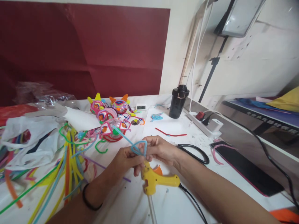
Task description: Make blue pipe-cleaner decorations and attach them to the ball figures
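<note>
A light blue pipe cleaner, bent into loops with one straight end pointing up and left, is pinched between both hands. My left hand closes its fingers on the left side of the loops. From the right, my right hand grips the same pipe cleaner near its right loop. Just below the fingers lies a yellow hot glue gun with an orange trigger, a clear glue stick out of its back and a black cord. Its nozzle is hidden behind the hands.
Many coloured pipe cleaners spread over the left side, by a white bag. Decorated mask-like crafts stand behind. Further right are a black cup, a power strip, scissors and a black phone-like slab.
</note>
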`<state>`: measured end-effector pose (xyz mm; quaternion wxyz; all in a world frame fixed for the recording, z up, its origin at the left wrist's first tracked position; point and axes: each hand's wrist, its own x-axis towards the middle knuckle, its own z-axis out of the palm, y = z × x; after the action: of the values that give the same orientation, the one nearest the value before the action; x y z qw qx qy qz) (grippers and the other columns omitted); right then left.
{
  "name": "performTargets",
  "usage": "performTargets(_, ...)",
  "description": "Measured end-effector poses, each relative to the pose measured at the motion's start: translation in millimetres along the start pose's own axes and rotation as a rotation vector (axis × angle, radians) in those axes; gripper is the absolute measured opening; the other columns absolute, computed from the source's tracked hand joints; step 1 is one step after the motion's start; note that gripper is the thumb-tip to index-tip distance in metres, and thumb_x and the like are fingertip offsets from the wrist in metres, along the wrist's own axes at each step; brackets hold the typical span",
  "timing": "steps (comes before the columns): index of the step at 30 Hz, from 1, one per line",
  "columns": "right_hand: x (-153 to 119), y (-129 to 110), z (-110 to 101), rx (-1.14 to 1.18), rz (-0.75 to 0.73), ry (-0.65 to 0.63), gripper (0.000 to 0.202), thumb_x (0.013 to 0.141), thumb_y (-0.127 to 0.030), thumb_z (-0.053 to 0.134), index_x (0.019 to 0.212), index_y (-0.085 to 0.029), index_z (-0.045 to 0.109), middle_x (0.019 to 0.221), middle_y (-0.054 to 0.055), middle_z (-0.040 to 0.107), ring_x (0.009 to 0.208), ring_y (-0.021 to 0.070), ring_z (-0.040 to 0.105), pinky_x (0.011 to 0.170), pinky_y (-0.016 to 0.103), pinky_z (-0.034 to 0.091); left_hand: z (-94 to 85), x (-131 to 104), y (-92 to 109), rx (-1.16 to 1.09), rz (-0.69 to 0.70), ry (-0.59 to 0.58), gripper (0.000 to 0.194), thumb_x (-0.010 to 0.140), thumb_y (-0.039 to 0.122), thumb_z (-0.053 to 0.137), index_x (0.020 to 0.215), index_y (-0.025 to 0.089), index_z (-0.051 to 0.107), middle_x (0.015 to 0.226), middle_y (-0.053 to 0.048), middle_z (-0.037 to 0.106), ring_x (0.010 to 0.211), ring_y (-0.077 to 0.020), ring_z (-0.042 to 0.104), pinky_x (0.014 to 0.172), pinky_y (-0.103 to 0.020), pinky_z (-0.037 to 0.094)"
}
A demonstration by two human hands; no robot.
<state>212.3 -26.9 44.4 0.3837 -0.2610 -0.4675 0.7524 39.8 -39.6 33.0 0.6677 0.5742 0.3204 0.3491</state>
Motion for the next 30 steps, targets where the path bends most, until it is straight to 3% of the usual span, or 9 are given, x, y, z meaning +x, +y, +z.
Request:
performTargets(7, 2, 0, 2, 0.010, -0.049, 0.042, 0.025, 0.063, -0.029, 0.079, 0.073, -0.011, 0.064, 0.056, -0.001, 0.061, 0.048, 0.0073, 0.053, 0.048, 0.019, 0.038, 4.5, 1, 2, -0.014, 0.031, 0.113, 0.024, 0.070, 0.032, 0.069, 0.059, 0.012, 0.064, 0.046, 0.001, 0.057, 0.035, -0.0062, 0.046, 0.041, -0.020, 0.036)
performTargets(15, 2, 0, 9, -0.266, -0.244, 0.179, 0.024, 0.062, -0.032, 0.077, 0.076, -0.013, 0.071, 0.057, -0.001, 0.062, 0.053, 0.0089, 0.053, 0.054, 0.023, 0.039, 0.0, 5, 0, -0.053, 0.101, 0.270, 0.022, 0.069, 0.031, 0.070, 0.059, 0.013, 0.063, 0.048, 0.002, 0.057, 0.038, -0.0070, 0.047, 0.040, -0.019, 0.035)
performTargets(30, 5, 10, 3, -0.484, -0.447, 0.238, 0.014, 0.072, -0.028, 0.069, 0.079, -0.017, 0.073, 0.069, 0.000, 0.058, 0.058, 0.0093, 0.052, 0.055, 0.024, 0.042, -0.3, 5, 2, -0.029, 0.065, 0.246, 0.025, 0.068, 0.036, 0.071, 0.064, 0.012, 0.067, 0.050, -0.001, 0.061, 0.046, -0.0104, 0.055, 0.047, -0.022, 0.044)
